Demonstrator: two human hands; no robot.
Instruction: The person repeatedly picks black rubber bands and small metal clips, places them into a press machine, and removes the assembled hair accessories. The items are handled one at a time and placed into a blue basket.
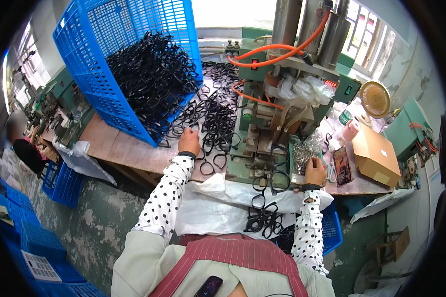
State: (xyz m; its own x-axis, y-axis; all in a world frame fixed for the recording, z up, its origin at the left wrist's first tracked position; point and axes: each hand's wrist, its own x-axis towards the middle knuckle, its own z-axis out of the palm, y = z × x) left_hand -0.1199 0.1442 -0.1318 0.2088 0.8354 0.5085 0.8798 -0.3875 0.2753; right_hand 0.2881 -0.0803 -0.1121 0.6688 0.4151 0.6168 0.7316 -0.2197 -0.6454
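My left hand is at the near edge of a loose heap of black eyeglass frames on the table, its fingers curled in. Whatever they hold is hidden among the frames. My right hand has its fingers bent together beside a clear plastic bag of small metal parts; anything between the fingertips is too small to make out. Between my hands stands a green press machine. One black eyeglass frame hangs at its front, and several more frames lie on the white cloth before me.
A blue crate tipped toward me spills black frames at the left. To the right are scissors, a phone, a cardboard box and a pink bottle. Orange hoses loop over the press. Another person sits far left.
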